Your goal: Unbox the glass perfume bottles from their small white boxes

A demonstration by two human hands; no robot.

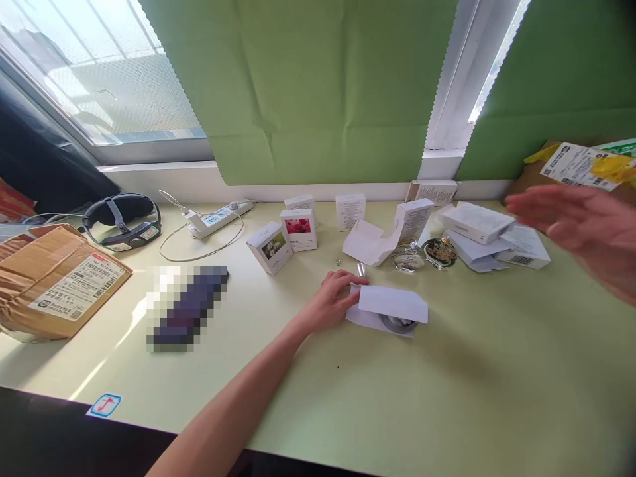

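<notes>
White folded paper (392,303) under left hand (332,301); right hand (581,228) lifted, blurred; labels unreadable.

The person's left arm shows bare from the near edge up to the wrist, with no sleeve, watch or band on the part in view. The left hand (332,299) is bare too: no glove, no ring to be seen, fingers slender and sharply outlined. The right hand (579,228) enters from the right edge and is heavily blurred, so its fingers read only as soft, elongated shapes; it also appears ungloved, and whether it carries any ring or band cannot be told. No clothing shows anywhere in view.
</notes>
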